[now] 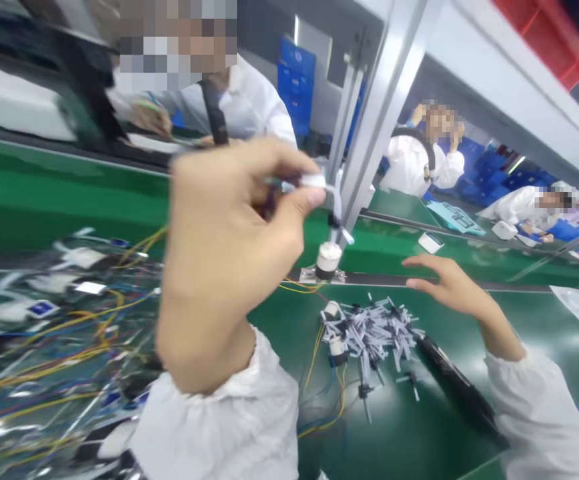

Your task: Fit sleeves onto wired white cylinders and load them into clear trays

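Observation:
My left hand [219,253] is raised in the middle of the view, thumb and forefinger pinching a small white piece [313,181]. A thin pale strip [338,200] with a black part hangs beside its fingertips. Just below stands a white and black cylinder [328,260] at the metal post's foot. My right hand [447,283] hovers at the right with thumb and fingers apart, holding nothing. Between the hands, lower down, lies a pile of thin white strips [379,330] with black parts. Near it rests a black elongated tool [457,380].
Wired parts with yellow and blue cables [94,320] cover the left of the green table [394,427]. A metal post [384,100] rises behind the cylinder. Across the green conveyor [44,193] are people in white coats. A red bin [544,40] is at upper right.

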### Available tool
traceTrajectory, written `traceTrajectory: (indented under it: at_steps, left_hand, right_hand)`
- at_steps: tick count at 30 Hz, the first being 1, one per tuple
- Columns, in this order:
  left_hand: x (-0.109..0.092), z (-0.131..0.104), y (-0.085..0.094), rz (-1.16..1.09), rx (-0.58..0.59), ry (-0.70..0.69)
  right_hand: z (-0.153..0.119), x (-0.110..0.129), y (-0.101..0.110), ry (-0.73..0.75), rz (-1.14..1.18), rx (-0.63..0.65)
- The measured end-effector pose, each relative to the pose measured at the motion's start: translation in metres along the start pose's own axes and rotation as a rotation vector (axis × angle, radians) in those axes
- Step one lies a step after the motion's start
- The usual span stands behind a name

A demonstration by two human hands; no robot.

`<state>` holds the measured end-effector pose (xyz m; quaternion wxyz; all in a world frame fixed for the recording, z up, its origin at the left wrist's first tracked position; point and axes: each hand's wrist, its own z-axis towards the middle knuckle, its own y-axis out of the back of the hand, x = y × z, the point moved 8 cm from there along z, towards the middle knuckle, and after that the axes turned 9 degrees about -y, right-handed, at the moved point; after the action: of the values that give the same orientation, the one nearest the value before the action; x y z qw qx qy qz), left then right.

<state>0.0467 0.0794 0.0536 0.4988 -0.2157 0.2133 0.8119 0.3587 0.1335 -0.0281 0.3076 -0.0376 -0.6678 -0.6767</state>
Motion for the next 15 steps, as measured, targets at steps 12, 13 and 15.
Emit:
traceTrajectory:
  at_steps: [12, 13, 15]
  left_hand:
    - [-0.021, -0.023, 0.03, -0.05, -0.1, -0.044]
    - [-0.023, -0.025, 0.039, -0.061, -0.167, -0.044]
    - [-0.026, -0.031, 0.054, -0.075, -0.265, -0.04]
  right_hand:
    - [0.03, 0.167, -0.068, 0.389, 0.423, 0.344]
    - [0.031, 0.169, -0.08, 0.415, 0.423, 0.389]
    - [0.033, 0.171, -0.096, 0.442, 0.454, 0.431]
